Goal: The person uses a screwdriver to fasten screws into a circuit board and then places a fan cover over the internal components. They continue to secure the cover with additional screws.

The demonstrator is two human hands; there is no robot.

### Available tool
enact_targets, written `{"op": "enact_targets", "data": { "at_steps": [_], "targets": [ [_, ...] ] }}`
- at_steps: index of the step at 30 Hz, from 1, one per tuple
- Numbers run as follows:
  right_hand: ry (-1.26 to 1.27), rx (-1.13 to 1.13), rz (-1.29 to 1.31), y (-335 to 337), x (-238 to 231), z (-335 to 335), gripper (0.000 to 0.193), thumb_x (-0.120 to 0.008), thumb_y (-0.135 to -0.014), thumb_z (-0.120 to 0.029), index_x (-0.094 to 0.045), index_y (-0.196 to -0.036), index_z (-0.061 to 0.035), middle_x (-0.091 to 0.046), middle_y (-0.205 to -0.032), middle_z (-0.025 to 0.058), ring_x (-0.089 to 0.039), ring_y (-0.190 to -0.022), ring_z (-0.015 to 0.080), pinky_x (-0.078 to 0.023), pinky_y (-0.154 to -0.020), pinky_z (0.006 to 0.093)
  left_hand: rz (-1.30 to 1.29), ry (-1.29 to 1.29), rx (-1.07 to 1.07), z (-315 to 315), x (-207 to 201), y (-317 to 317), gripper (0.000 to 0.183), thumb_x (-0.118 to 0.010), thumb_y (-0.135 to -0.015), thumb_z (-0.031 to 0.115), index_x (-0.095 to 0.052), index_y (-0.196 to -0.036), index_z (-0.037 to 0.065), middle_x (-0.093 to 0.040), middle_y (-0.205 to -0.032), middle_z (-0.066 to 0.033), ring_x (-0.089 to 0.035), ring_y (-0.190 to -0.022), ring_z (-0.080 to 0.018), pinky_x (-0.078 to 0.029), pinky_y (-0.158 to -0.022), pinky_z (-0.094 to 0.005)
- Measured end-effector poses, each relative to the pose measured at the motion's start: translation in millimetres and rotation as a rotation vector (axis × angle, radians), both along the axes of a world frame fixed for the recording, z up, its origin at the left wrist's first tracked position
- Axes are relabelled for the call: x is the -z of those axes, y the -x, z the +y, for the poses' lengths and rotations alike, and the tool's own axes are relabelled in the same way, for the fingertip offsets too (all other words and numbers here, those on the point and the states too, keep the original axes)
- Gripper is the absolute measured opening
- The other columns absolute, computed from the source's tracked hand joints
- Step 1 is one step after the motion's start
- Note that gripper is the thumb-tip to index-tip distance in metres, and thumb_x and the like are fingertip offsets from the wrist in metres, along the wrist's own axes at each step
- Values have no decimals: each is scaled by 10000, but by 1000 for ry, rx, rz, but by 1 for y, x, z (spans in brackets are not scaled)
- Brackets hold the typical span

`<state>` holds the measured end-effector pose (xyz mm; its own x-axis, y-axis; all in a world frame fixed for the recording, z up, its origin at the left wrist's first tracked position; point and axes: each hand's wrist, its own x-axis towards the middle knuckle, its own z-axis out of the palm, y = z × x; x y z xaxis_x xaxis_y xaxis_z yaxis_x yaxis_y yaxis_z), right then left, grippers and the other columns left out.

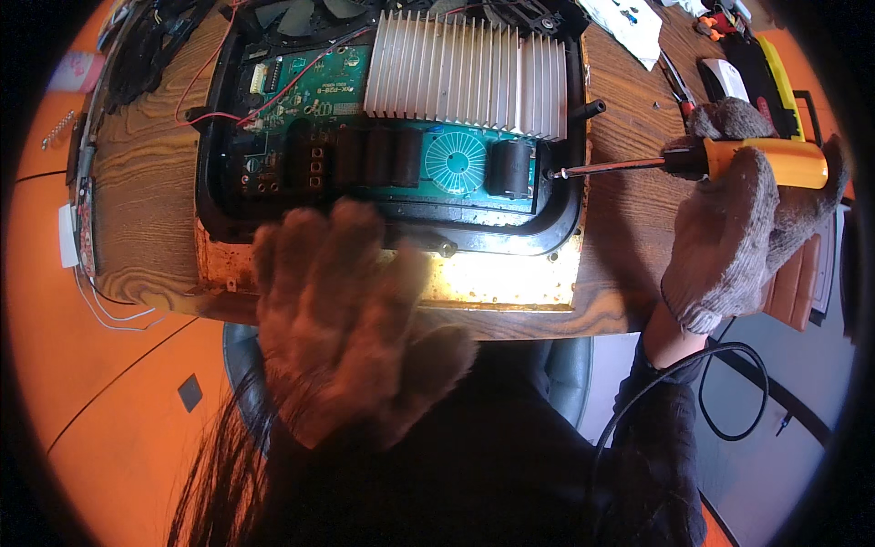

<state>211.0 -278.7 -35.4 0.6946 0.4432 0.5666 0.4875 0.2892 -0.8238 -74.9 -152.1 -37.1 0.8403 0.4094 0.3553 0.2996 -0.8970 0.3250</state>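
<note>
In my right hand, which wears a grey knit glove, is a screwdriver with a yellow-orange and black handle. Its shaft points left, and the tip lies at the right rim of a black plastic housing; what looks like a small screw shows at the tip. Inside the housing are a green circuit board, a large finned metal heatsink, a round coil part and several dark blocks. My gloved left hand is open, fingers stretched over the housing's front edge; whether it presses there I cannot tell.
Under the housing lies a rusty metal plate near the front of the wooden table. Thin red wires cross the board. A white cloth, pliers and a yellow-black tool lie at the far right. A black cable loops by my right forearm.
</note>
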Motion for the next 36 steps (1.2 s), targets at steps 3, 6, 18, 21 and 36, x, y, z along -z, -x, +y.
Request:
{"op": "enact_targets", "data": {
  "at_steps": [3, 6, 18, 21, 36],
  "targets": [
    [11, 3, 4, 0, 3, -4, 596, -664, -872, -86, -350, -1378, -60, -607, -1105, 187, -661, -962, 267, -593, -766, 316, 81, 37, -48, -9, -9, -23, 505, -673, -844, 234, -545, -1270, -6, -464, -1380, -274, -426, -1307, -455, -280, -1108, -572],
    [23, 4, 17, -2, 7, -8, 592, -667, -870, -92, -355, -1373, -59, -607, -1102, 187, -660, -958, 267, -591, -765, 317, 168, 44, -63, -7, -14, -40, 534, -718, -800, 174, -544, -1269, -10, -476, -1364, -274, -462, -1273, -440, -322, -1086, -563],
    [71, -1, 78, -11, 18, -21, 579, -677, -861, -117, -376, -1352, -54, -609, -1088, 185, -657, -941, 265, -586, -763, 320, 328, 259, -106, 2, -19, -97, 566, -678, -866, 225, -477, -1361, 36, -584, -1184, -241, -612, -1061, -374, -508, -922, -467],
    [89, -7, 88, -12, 20, -24, 576, -680, -859, -123, -382, -1346, -53, -610, -1084, 185, -656, -937, 265, -585, -762, 321, 402, 241, -136, 3, -22, -101, 539, -681, -863, 213, -498, -1342, 47, -592, -1177, -230, -597, -1083, -370, -501, -909, -470],
    [141, -45, 126, -9, 26, -24, 561, -693, -848, -154, -408, -1320, -46, -612, -1067, 183, -653, -915, 263, -579, -758, 325, 390, 178, -168, 4, -14, -100, 602, -752, -735, 106, -551, -1302, 92, -647, -1089, -170, -622, -987, -357, -501, -869, -438]
  ]
}}
